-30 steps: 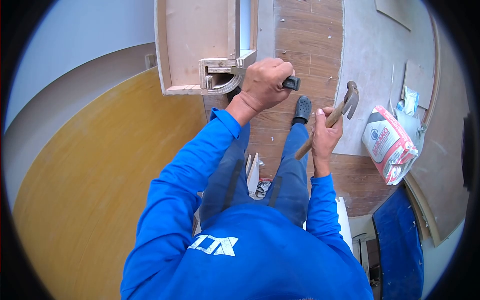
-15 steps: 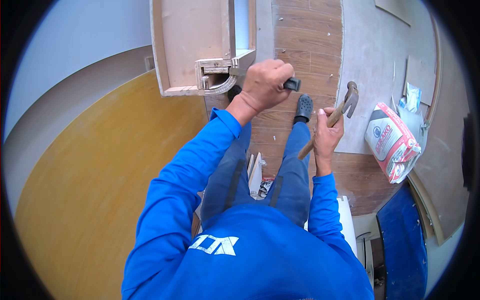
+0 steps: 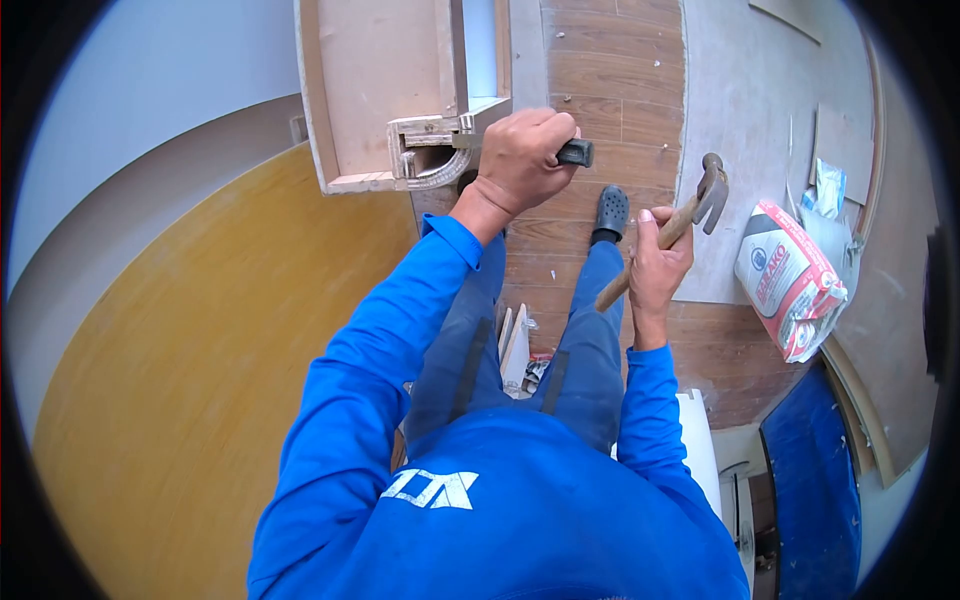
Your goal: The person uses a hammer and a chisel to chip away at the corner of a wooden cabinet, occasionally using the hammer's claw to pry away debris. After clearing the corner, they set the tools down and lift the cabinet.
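Observation:
My left hand (image 3: 522, 162) is wrapped round the black handle of a flat metal-bladed tool (image 3: 576, 153). Its blade points left and meets the curved plywood corner (image 3: 440, 178) of a wooden frame (image 3: 384, 90). Beside it, my right hand (image 3: 660, 258) grips the wooden handle of a claw hammer (image 3: 711, 195), whose metal head is up and to the right of the fingers. The hammer is apart from the bladed tool. The exact contact point of the blade at the corner is hard to make out.
A yellowish panel (image 3: 200, 340) lies at the left. On the right are a red and white bag (image 3: 785, 270) and a blue sheet (image 3: 815, 470). Small debris dots the plank floor (image 3: 610, 60). White-edged boards (image 3: 515, 350) are between my legs.
My left hand and the bladed tool have shifted slightly left and up. My right hand, with the hammer, has moved slightly right and up.

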{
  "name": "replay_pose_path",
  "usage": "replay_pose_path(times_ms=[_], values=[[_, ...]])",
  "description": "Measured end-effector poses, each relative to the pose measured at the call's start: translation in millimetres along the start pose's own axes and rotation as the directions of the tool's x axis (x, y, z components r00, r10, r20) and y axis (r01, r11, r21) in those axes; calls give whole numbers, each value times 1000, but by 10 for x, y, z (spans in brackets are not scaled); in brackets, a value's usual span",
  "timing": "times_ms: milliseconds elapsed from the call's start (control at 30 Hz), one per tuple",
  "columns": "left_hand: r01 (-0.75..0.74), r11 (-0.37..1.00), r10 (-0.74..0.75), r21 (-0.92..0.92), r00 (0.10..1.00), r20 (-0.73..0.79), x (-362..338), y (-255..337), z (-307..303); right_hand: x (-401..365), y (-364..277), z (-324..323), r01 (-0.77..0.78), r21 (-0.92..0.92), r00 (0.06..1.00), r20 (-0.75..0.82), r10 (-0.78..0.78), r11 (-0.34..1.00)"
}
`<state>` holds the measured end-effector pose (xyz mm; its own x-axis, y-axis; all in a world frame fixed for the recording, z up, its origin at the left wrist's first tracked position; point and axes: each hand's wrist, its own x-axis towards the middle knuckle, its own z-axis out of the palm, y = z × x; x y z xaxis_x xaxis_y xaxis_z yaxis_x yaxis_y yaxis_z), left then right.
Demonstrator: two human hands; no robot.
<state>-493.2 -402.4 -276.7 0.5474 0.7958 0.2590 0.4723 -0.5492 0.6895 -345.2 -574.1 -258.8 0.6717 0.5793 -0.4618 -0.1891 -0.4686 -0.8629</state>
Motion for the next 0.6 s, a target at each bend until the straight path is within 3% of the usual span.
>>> replay_pose_path(times_ms=[200, 300, 400, 433, 467, 533, 600], values=[[3, 1000, -4, -23, 1000, -22, 9, -3, -33, -21, -133, 60, -11, 37, 1000, 1, 11, 999], [11, 999, -11, -35, 1000, -18, -8, -15, -44, -7, -204, 85, 172, 209, 985, -43, -167, 963], [3, 999, -3, -38, 1000, -12, -15, -23, -51, -99, -133, 291, 222, 157, 974, -90, -210, 962], [-7, 999, 7, -43, 1000, -20, -13, -17, -55, -103, 40, 422, 377, -66, 925, -29, -380, 924], [-9, 999, 9, -42, 1000, -21, -32, -29, -59, -123, 138, 397, 379, -65, 924, -30, -381, 923], [8, 1000, -9, 24, 999, 44, -45, -71, -68, -153, 91, 422, 389, -302, 886, 383, -263, 870], [-14, 1000, 13, 17, 999, 49, -66, -89, -71, -173, -50, 382, 367, -291, 891, 383, -244, 884]])
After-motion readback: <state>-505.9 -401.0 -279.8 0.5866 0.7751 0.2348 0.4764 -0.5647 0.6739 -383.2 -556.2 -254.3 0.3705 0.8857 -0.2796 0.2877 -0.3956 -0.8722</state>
